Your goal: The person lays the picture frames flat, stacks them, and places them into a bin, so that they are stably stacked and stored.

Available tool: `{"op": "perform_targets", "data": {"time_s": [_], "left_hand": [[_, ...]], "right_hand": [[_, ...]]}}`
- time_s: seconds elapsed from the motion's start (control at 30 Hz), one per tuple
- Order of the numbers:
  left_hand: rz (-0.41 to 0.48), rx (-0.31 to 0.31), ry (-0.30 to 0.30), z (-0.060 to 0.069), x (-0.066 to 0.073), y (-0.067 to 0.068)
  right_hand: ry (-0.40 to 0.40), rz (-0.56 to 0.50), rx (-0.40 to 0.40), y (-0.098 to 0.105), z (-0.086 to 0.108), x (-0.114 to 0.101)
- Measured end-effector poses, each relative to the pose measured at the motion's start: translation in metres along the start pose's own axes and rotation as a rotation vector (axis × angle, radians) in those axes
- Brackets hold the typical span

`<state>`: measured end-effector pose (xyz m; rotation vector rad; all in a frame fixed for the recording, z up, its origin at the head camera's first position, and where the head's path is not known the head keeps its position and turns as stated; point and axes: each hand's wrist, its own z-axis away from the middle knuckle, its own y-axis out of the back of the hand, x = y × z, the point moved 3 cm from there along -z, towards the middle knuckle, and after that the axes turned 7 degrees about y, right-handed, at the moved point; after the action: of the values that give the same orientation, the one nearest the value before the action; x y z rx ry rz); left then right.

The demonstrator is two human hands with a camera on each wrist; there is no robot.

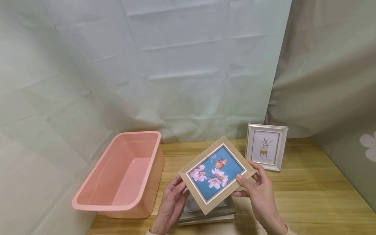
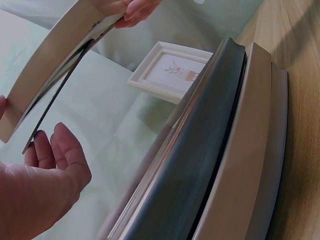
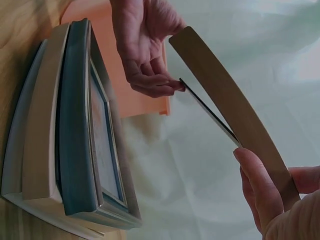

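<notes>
Both hands hold a tan picture frame [image 1: 188, 168] tilted above the table, its picture of pink blossoms and a butterfly facing up. My left hand [image 1: 173, 202] grips the left corner. In the left wrist view its fingers touch the free end of a thin dark back stand [image 2: 60, 95], which stands partly away from the frame's back. My right hand [image 1: 261, 192] pinches the right corner, thumb on the front. Beneath the held frame lies a stack of picture frames [image 1: 205, 220], partly hidden by it; a dark blue-grey one [image 3: 75, 120] shows in the right wrist view.
A pink plastic tub [image 1: 152, 182] stands on the left of the wooden table [image 1: 308, 195]. At the back right, a silver-white picture frame [image 1: 251, 143] with a plant picture stands upright. Pale cloth [image 1: 191, 81] hangs behind and at both sides.
</notes>
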<state>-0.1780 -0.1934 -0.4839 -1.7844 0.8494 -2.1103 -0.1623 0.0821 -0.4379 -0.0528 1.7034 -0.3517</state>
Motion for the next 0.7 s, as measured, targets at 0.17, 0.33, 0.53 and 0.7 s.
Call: {"op": "perform_targets", "data": {"time_s": [0.17, 0.33, 0.53, 0.7], "left_hand": [[-0.005, 0.021, -0.006, 0.000, 0.000, 0.001], [-0.024, 0.085, -0.026, -0.001, 0.000, 0.003], [-0.039, 0.194, -0.056, -0.001, 0.000, 0.004], [-0.031, 0.282, -0.117, -0.002, -0.001, 0.004]], "right_hand": [[-0.013, 0.007, 0.014, 0.000, 0.000, 0.002], [-0.017, 0.013, 0.028, 0.000, 0.000, 0.005], [-0.030, 0.029, 0.053, -0.001, 0.001, 0.009], [-0.038, 0.040, 0.056, -0.001, 0.000, 0.012]]}}
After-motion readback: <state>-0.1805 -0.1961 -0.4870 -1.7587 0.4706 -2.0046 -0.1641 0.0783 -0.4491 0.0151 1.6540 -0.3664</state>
